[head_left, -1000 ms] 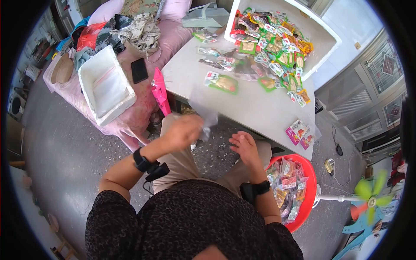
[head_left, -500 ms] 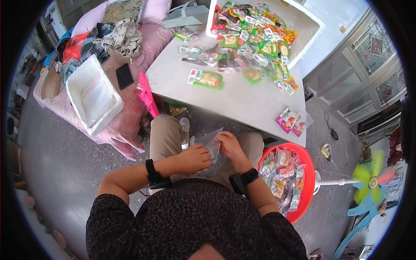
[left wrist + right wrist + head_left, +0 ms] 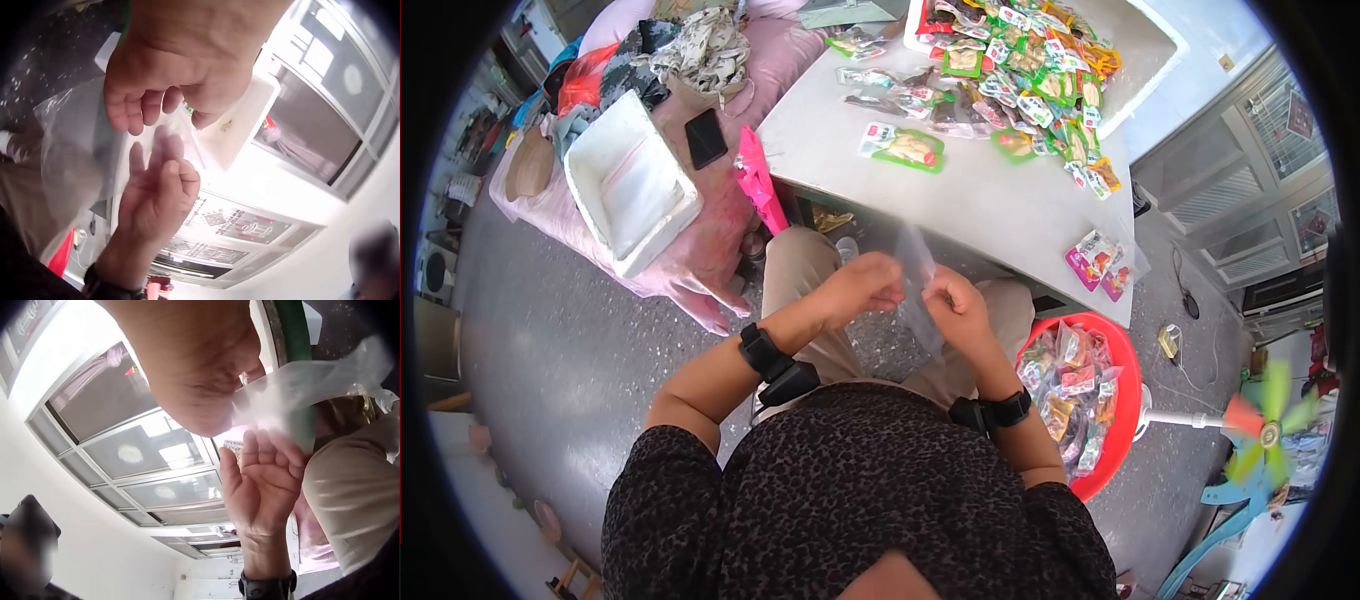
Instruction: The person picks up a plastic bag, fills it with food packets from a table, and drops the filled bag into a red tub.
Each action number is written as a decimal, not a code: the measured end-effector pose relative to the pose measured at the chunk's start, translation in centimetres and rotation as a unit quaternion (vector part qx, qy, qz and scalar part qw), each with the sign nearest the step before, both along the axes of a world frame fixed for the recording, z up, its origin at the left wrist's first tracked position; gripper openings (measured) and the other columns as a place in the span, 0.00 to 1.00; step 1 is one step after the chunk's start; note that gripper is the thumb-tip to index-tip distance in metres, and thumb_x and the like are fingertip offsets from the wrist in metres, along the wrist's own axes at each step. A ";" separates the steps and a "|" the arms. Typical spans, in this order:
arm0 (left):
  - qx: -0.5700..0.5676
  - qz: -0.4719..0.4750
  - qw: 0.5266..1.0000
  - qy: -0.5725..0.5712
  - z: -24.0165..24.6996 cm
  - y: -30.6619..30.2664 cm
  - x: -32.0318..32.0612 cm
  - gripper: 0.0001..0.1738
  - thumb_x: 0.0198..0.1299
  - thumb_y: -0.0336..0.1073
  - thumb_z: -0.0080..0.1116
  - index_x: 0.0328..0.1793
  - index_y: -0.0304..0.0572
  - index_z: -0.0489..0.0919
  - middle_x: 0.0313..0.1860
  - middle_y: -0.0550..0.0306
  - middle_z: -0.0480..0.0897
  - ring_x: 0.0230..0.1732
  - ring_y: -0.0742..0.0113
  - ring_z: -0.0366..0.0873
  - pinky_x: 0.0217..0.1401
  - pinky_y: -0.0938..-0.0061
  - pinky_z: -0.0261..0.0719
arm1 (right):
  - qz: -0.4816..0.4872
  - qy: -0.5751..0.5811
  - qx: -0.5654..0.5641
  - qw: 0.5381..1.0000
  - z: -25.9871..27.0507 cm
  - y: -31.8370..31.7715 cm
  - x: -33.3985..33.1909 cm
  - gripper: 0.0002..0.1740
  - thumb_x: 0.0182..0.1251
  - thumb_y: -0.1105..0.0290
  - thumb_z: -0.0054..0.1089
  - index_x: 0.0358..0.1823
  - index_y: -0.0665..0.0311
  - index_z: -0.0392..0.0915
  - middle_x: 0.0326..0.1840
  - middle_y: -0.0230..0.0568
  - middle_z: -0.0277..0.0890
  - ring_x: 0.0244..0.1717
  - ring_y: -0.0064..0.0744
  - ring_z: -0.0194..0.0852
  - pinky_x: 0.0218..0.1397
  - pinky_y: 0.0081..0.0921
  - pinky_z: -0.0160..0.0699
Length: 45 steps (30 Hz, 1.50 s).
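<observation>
So the main thing here is a clear plastic bag (image 3: 915,262), up in the air between the person's two hands, over the gap between their knees and just in front of the bench (image 3: 990,215). The right hand (image 3: 960,312) has it, thumb and fingers pinching the film near one edge. The left hand (image 3: 862,288) is right beside the bag with its fingers loosely bent and not gripping anything; can't really tell if the fingertips brush the plastic.

On the bench there's a big white foam box (image 3: 1148,75) lying tipped over, with a heap of snack packets (image 3: 1040,75) spilling out of its mouth. One green packet (image 3: 902,148) lies apart nearer the person, and a couple of pink-and-white packs (image 3: 1092,262) lie by the right-hand corner.

Down on the floor beside the right knee is a red tub (image 3: 1129,400) full of bagged packets (image 3: 1072,385). Over on the left, a pink bed (image 3: 785,62) has another foam box (image 3: 635,190) on it, with a black phone (image 3: 706,139) just beside that.
</observation>
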<state>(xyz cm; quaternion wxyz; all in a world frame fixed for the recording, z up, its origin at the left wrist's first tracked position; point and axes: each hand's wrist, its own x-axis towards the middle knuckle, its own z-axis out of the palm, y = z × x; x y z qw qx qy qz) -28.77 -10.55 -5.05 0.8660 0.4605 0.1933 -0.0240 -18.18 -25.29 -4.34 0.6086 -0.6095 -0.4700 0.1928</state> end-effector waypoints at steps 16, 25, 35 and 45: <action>-0.163 0.007 0.986 0.016 -1.8 -0.4 -0.7 0.04 0.54 0.33 0.48 0.33 0.44 0.68 0.29 0.58 0.74 0.30 0.67 0.75 0.34 0.71 0.75 | 0.167 -0.155 -0.116 0.967 0.8 -0.2 -0.9 0.05 0.48 0.75 0.52 0.27 0.66 0.68 0.37 0.41 0.69 0.40 0.39 0.68 0.41 0.29 0.68; 0.290 -0.002 0.955 -0.067 0.8 -2.9 0.0 0.05 0.52 0.29 0.52 0.26 0.41 0.70 0.23 0.67 0.69 0.27 0.83 0.64 0.28 0.85 0.64 | 0.036 0.189 -0.176 0.965 -0.3 0.8 -0.2 0.08 0.57 0.68 0.50 0.34 0.66 0.68 0.30 0.30 0.66 0.31 0.15 0.62 0.32 0.14 0.64; 0.206 0.003 0.976 -0.071 0.2 -2.4 0.7 0.04 0.51 0.29 0.52 0.27 0.42 0.69 0.24 0.66 0.71 0.26 0.82 0.64 0.27 0.85 0.63 | -0.064 0.261 -0.123 0.955 0.4 0.9 -0.1 0.08 0.56 0.69 0.48 0.26 0.66 0.68 0.20 0.30 0.64 0.22 0.15 0.60 0.23 0.14 0.60; 0.247 0.091 0.957 -0.123 1.3 -0.1 2.8 0.03 0.51 0.28 0.48 0.27 0.39 0.67 0.22 0.60 0.73 0.24 0.77 0.69 0.26 0.83 0.66 | -0.190 -0.095 -0.014 0.977 4.1 0.5 1.4 0.08 0.53 0.74 0.49 0.33 0.70 0.68 0.19 0.39 0.68 0.19 0.24 0.65 0.22 0.21 0.64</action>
